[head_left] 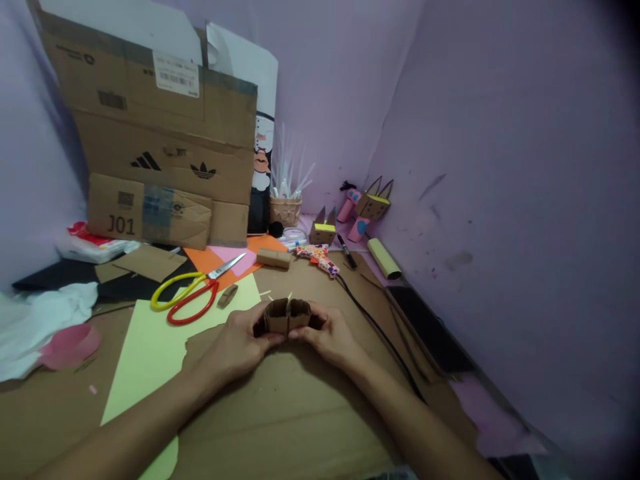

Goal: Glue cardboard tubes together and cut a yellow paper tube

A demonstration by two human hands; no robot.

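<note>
Two short cardboard tubes (288, 316) stand side by side, touching, with their open ends facing up. My left hand (245, 335) is closed round the left tube, its thumb along the front. Round the right tube my right hand (327, 331) is closed in the same way, thumb near the seam between the two. Behind my left hand lies a small cardboard ring (228, 295). Scissors (200, 293) with one yellow and one red handle rest partly open on pale green paper (155, 353).
A patterned glue gun (320, 257) lies behind my hands, its black cord (375, 317) running down the right side. A small cardboard box (273, 259), a marker (347, 252) and a rolled yellow tube (384, 259) sit farther back. Large cardboard (165, 127) leans on the wall.
</note>
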